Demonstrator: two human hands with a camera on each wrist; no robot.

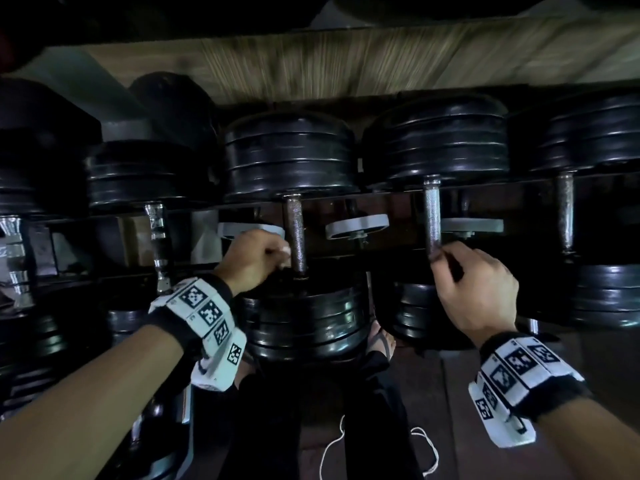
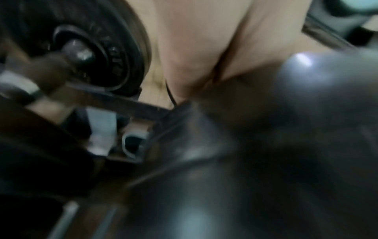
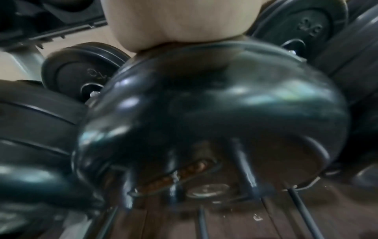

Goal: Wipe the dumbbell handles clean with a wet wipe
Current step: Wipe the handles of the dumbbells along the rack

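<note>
Black plate dumbbells lie side by side on a rack. In the head view my left hand [image 1: 273,254] is curled round a white wet wipe [image 1: 284,251] and holds it against the left side of the middle dumbbell's knurled handle [image 1: 294,230], near its front end. My right hand [image 1: 441,256] pinches the front end of the neighbouring dumbbell's handle [image 1: 432,213]. The left wrist view is blurred and shows only my palm [image 2: 194,48] above a dark plate [image 2: 286,129]. The right wrist view shows my palm [image 3: 180,24] above a glossy black plate [image 3: 204,105].
More dumbbells sit to the left, with a chrome handle [image 1: 156,233], and to the right [image 1: 566,216]. A wooden board [image 1: 346,60] runs behind the rack. Below are my dark trouser legs, a sandalled foot [image 1: 382,341] and a white cord [image 1: 429,455] on the floor.
</note>
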